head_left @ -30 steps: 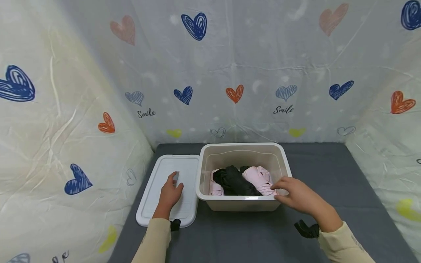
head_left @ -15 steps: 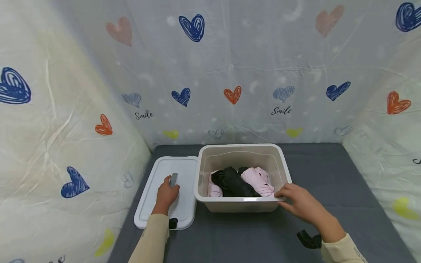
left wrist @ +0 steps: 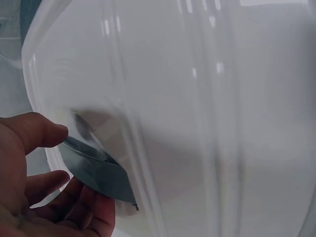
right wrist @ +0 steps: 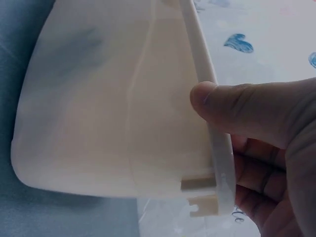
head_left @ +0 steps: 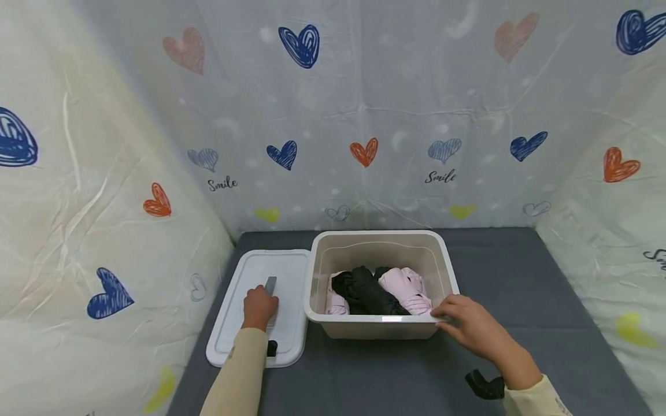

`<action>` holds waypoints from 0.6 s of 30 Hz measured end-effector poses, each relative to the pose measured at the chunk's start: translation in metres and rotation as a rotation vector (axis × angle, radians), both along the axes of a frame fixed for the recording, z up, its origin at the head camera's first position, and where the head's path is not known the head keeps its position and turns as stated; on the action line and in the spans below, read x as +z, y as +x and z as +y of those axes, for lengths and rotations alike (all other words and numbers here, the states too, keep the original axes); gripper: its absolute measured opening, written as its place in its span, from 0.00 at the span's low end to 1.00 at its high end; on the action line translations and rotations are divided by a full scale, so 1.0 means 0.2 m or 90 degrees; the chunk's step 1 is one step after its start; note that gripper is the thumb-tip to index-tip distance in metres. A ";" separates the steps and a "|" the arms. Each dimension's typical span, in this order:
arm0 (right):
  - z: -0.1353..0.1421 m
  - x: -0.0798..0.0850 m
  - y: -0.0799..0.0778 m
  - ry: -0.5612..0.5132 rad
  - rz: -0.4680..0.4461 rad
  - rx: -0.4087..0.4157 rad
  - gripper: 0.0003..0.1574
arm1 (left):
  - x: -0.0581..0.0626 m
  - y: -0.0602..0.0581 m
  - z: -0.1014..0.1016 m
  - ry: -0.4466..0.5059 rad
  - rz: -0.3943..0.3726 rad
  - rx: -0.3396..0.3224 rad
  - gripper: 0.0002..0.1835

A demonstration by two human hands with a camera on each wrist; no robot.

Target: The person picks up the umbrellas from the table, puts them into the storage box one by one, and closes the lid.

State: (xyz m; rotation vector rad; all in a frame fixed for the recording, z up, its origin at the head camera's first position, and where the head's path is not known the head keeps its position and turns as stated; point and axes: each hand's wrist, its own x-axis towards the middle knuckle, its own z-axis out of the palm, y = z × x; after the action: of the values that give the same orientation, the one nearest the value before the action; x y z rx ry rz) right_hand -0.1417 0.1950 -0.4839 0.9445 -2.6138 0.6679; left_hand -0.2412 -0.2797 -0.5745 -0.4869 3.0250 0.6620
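Observation:
A beige plastic storage box (head_left: pixel 374 331) stands uncovered on the dark table. Inside lie a rolled black garment (head_left: pixel 369 292) and pink cloth (head_left: pixel 407 288) on either side of it. Flat to the box's left is its white lid (head_left: pixel 292 289), which carries a grey handle (left wrist: pixel 101 173). My left hand (head_left: pixel 258 308) pinches that handle, thumb on one side and curled fingers on the other in the left wrist view. With my right hand (head_left: pixel 470 325) I hold the box's rim (right wrist: pixel 205 64) near the front right corner, thumb outside and fingers over the edge.
A dark grey cloth (head_left: pixel 385 381) covers the table. Pale curtains (head_left: pixel 322 104) printed with hearts hang behind it and on both sides. A black strap (head_left: pixel 484 384) sticks out at my right wrist.
My left hand has come down onto the lid's grey handle and taken hold of it. My right hand has settled onto the box's rim. The view has shifted slightly.

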 end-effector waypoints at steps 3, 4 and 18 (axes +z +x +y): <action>-0.01 -0.02 0.01 -0.008 0.017 -0.008 0.14 | -0.02 0.01 -0.02 -0.024 0.013 -0.005 0.21; -0.01 -0.02 0.01 -0.011 0.027 -0.010 0.14 | -0.02 0.01 -0.02 -0.027 0.019 -0.005 0.19; 0.03 -0.07 0.01 -0.049 0.106 -0.050 0.19 | 0.06 0.01 -0.10 -0.025 -0.008 -0.034 0.15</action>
State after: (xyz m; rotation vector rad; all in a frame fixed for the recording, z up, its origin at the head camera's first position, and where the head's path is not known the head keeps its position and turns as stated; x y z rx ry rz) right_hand -0.1404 0.2018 -0.4989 0.8322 -2.4479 0.6355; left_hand -0.2383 -0.3002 -0.5625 -0.4082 3.0332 0.5956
